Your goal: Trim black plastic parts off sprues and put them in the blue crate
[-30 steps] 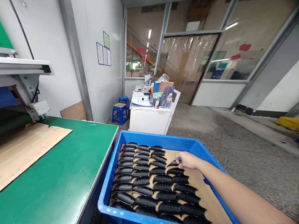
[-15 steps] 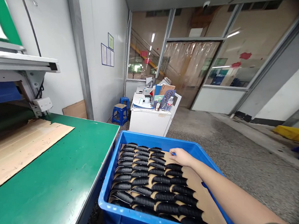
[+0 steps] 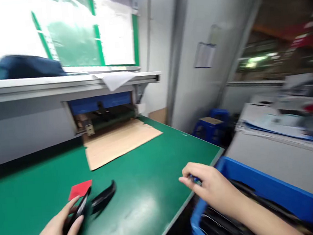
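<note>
My left hand is low at the left over the green tabletop, thumb and fingers closed on a black curved piece. Just right of it, a second black curved piece lies on the table. Behind these lies a small red patch. My right hand is a closed fist above the right table edge. A small blue and silvery object shows inside that fist; blur and the fingers hide its kind. Below it stands a blue crate with several black curved pieces in it.
A cardboard sheet lies on the green table before a slot with a blue flap. A white shelf overhangs the table. Blue stools and a cluttered white desk stand at the right.
The view has swung left to the table. My right hand has left the crate's inside and is now by the table edge. My left hand has come into view with a black curved piece.
</note>
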Demonstrator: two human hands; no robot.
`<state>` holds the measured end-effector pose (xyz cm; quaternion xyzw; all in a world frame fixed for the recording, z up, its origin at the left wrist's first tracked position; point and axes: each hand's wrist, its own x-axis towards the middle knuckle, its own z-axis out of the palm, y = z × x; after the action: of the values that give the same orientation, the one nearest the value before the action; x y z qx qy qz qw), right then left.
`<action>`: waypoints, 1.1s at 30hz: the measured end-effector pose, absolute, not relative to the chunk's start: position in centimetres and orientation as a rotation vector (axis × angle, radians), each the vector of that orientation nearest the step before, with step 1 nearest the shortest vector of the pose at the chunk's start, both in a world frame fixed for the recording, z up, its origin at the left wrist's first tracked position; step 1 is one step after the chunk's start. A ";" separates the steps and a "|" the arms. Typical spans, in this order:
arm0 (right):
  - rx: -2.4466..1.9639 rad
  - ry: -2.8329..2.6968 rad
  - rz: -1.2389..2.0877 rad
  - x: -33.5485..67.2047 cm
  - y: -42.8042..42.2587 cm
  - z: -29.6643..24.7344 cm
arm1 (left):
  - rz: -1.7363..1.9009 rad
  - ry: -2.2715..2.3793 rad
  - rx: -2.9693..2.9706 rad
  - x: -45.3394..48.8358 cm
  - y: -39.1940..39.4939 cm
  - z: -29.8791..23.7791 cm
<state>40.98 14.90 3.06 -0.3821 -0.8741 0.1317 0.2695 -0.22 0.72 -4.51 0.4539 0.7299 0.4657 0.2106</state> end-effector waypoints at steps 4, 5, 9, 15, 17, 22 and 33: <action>-0.577 -2.629 0.281 28.2 15.0 4.2 | 1.617 1.486 0.773 -0.7 -0.1 -2.6; -0.514 -2.652 0.294 25.1 14.6 4.5 | 1.756 1.345 0.672 -0.8 0.1 -2.2; -0.329 -2.669 0.201 15.0 12.9 4.6 | 2.062 1.018 0.489 -1.9 0.1 -1.2; -0.181 -2.523 0.360 10.8 13.2 0.0 | 2.053 1.153 0.528 -2.1 -0.7 -0.6; -0.141 -2.508 0.410 11.2 13.6 -0.8 | 2.061 1.210 0.602 -1.7 -0.7 -0.6; -0.095 -2.486 0.501 11.5 13.5 -0.4 | 2.078 1.212 0.600 -1.1 -0.7 -0.6; -0.149 -2.420 0.293 11.4 12.3 -0.2 | 2.089 1.169 0.659 -0.5 -1.0 -0.7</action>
<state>11.36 12.26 -0.16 -0.0575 -0.9309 0.1128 0.3427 -0.49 -0.96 -0.74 0.2513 0.4456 0.7962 0.3231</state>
